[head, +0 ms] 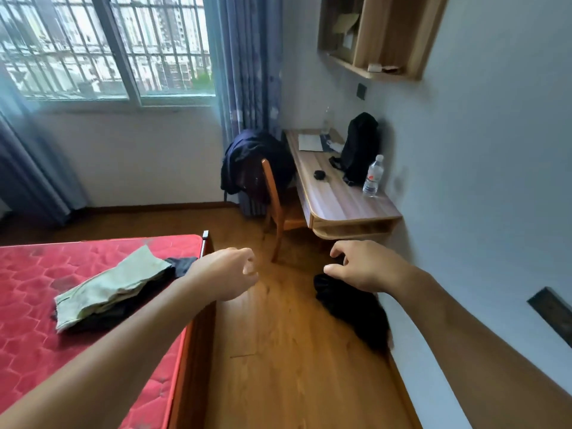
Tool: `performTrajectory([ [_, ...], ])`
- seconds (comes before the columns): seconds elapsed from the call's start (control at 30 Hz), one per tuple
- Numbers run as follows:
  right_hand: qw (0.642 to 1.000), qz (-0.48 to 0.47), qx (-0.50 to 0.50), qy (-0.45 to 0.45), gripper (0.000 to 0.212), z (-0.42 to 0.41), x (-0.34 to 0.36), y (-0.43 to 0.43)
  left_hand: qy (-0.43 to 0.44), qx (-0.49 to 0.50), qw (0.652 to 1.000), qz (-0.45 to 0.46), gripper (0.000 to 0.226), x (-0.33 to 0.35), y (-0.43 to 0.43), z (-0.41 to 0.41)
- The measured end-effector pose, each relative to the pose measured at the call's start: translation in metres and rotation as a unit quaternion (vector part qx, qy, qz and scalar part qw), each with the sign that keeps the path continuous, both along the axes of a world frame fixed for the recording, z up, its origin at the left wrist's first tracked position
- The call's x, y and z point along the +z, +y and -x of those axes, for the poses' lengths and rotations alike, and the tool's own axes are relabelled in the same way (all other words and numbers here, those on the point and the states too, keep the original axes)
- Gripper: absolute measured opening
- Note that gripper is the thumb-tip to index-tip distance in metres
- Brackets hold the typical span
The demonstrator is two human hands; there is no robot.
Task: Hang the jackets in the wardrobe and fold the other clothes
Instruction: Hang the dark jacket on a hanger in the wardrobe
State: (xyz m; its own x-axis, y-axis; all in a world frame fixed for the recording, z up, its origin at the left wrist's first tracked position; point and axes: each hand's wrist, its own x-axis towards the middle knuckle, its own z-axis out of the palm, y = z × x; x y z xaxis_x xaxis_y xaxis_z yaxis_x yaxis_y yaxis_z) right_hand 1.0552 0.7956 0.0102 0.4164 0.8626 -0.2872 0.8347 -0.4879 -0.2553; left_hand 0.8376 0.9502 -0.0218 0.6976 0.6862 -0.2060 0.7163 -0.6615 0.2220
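Black garment (pixel 353 308) hanging from right hand (pixel 362 267) at four o'clock, fingers pinching it, left hand (pixel 229 274) at seven, loosely curled, holding nothing, navy jacket (pixel 247 156) over chair (pixel 271 193) at eleven.

**the room around the work, from my feed**

i see a red quilted mattress (pixel 37 305) at lower left in a wooden bed frame, with wooden floor (pixel 278 366) running beside it. a wall-mounted table (pixel 340 199) stands against the right wall, and a wooden chair (pixel 274 193) is tucked at its left side. on the table a black backpack (pixel 360 147) leans on the wall, a clear water bottle (pixel 373 176) stands upright just right of it, a small black object (pixel 318 174) lies near the middle, and a sheet of paper (pixel 309 142) sits at the far end. above hangs a wooden wall shelf (pixel 380 35). a barred window (pixel 93 48) fills the far wall, with a blue curtain (pixel 247 63) on its right.
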Motion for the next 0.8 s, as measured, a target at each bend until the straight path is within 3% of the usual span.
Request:
performTrajectory([
  [0.4, 0.998, 0.016, 0.061, 0.022, 0.043, -0.136, -0.021, 0.225, -0.006, 0.073, 0.997, -0.011, 0.043, -0.022, 0.201, -0.106],
  [0.67, 0.997, 0.019, 0.059, 0.040, 0.049, -0.184, -0.026, 0.434, -0.004, 0.065, 0.998, -0.010, 0.032, -0.026, 0.395, -0.160],
  [0.8, 0.998, 0.001, 0.040, 0.048, 0.050, -0.207, -0.020, 0.519, -0.005, 0.060, 0.998, -0.034, 0.040, -0.019, 0.489, -0.185],
])
